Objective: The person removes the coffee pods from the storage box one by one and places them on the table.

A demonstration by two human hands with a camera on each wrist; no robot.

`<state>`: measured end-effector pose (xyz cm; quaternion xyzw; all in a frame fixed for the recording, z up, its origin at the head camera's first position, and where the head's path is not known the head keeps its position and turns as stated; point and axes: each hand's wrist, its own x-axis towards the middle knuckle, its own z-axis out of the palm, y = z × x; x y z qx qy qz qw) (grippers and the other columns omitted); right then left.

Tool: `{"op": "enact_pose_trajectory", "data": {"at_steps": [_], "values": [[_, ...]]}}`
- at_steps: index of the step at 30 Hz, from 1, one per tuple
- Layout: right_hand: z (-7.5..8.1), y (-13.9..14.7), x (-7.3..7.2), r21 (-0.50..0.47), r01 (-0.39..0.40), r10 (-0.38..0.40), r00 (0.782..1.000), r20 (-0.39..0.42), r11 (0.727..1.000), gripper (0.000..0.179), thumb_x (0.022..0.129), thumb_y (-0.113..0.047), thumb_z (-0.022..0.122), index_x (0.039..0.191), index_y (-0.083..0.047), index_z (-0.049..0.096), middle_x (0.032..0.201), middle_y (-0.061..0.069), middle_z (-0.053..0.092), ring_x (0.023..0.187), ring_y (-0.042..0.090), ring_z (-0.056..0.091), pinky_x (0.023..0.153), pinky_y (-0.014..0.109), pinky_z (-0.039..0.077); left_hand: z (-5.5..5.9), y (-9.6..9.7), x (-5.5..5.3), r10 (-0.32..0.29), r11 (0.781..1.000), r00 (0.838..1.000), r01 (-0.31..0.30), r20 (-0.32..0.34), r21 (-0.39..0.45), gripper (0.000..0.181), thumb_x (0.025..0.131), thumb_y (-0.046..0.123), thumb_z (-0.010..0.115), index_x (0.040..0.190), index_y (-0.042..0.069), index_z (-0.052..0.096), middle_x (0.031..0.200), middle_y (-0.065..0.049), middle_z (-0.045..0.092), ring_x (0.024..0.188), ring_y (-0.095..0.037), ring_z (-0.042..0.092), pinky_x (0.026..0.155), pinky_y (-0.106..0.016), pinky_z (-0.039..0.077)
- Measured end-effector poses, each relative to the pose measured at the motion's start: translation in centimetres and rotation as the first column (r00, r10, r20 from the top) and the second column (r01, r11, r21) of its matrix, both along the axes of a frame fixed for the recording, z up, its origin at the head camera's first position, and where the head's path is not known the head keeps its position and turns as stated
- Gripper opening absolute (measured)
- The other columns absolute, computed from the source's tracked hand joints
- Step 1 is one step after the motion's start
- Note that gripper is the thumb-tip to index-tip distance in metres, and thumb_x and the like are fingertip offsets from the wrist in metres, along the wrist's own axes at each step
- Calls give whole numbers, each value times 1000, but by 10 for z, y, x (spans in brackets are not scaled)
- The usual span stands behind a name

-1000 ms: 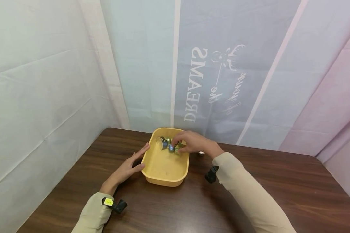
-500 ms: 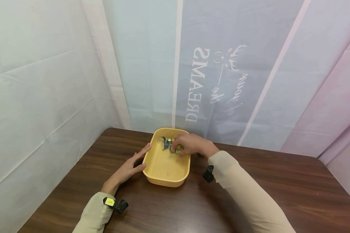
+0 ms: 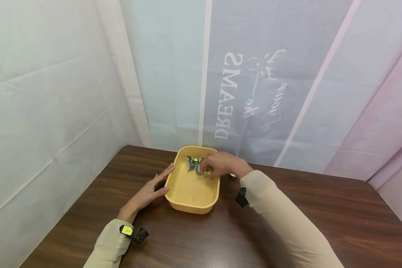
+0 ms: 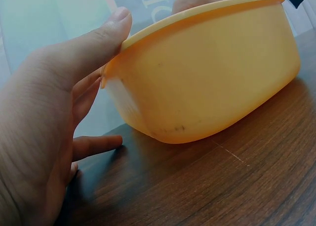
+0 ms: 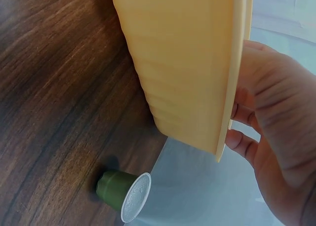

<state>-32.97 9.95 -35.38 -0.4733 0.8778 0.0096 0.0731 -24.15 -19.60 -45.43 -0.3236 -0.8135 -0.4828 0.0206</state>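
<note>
So, nearest the person, the left sleeve [image 3: 108, 245] and right sleeve [image 3: 284, 212] reach in over a dark wood-grain surface [image 3: 177, 242], each with a small black wrist camera [image 3: 141, 235] at the cuff. The left hand [image 3: 148, 194] lies along the left side of a yellow container [image 3: 189, 209], probably to steady it against sliding while the other hand works inside. Its fingers are spread and fairly straight; thumb [image 4: 101, 43] and forefinger touch the rim at separate spots, and nothing is gripped.

Farther in, several capsules lie in a loose huddle toward the container's far end, which may be why the right hand [image 3: 222, 163] comes in across the right rim, well up that side. Its fingers bend down among them, at or just beside a green capsule [image 3: 206, 172]; whether they clamp it or stand apart from it cannot be told, since the wall hides the tips in the right wrist view. Just left of them sit a blue capsule [image 3: 198, 169] and a second blue capsule [image 3: 192, 166], with a gold-green capsule [image 3: 195, 160] behind. Outside the right wall, a dark green capsule [image 5: 114, 189] lies on its side on the surface, near the container but not touching it. Farthest back, a pale backdrop [image 3: 174, 74] with mirrored lettering [image 3: 228, 95] hangs behind the surface's far edge
</note>
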Motion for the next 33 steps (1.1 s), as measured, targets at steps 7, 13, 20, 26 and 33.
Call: {"op": "enact_pose_trajectory", "data": {"at_steps": [7,13,20,26,33], "values": [[4,2,0,55,10,-7,999,-44,998,23,79,-36,79,99,-28,73,91,-3,62,82,14,48,72,34,43,2,1,-1,-7,1000,1000,7,9,3,67,96,12,57,154,19,24,159,4,14,144,-21,13,107,-66,-3],[1,3,-3,59,23,-19,998,-60,998,12,82,-41,74,90,-32,75,81,-14,61,78,11,47,69,31,42,3,1,0,0,1000,1000,-1,20,1,67,96,11,57,154,19,24,159,4,14,144,-21,13,108,-65,-3],[-3,2,-1,65,32,-30,999,-20,997,11,87,-41,68,90,-34,76,77,-20,57,75,7,50,69,28,44,1,1,2,4,1000,999,-4,35,7,65,97,13,56,153,15,24,159,4,14,144,-23,14,107,-66,-3],[-5,-4,1,1,7,-7,998,70,1000,16,85,-37,73,98,-28,75,79,-14,63,72,4,56,67,24,47,2,1,2,8,1000,999,-9,45,12,65,97,16,57,153,15,24,159,6,14,144,-22,14,108,-64,-4],[-9,-11,2,-52,24,-13,979,202,998,29,77,-22,81,105,-23,74,87,-8,66,76,5,58,68,24,49,3,1,2,17,1000,998,-17,53,6,66,96,11,57,153,19,25,158,8,15,143,-20,17,109,-63,-4]]}}
